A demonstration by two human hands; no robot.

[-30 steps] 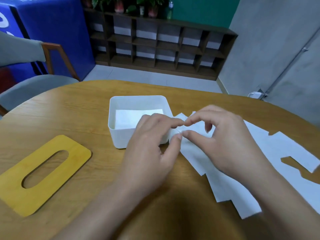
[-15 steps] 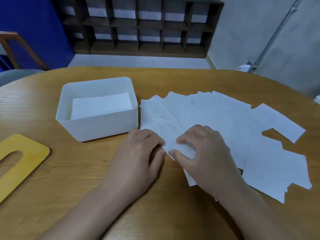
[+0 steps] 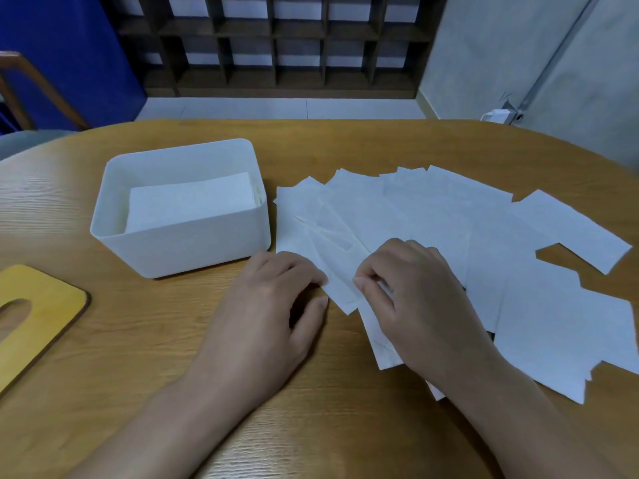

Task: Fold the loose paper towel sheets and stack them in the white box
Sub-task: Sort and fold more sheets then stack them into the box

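The white box stands left of centre on the wooden table, with folded sheets stacked inside. Several loose paper towel sheets lie fanned out to its right. My left hand rests with curled fingers at the near left corner of the leftmost sheet, its fingertips touching the paper's edge. My right hand lies on the sheets and pinches that same sheet's near edge between thumb and forefinger.
A yellow wooden lid with an oval slot lies at the table's left edge. A chair stands beyond the table on the left; a dark shelf unit lines the far wall.
Both hands have come down from in front of the box to the near edge of the leftmost sheet. The view has shifted right and lower, showing the whole fan of sheets.
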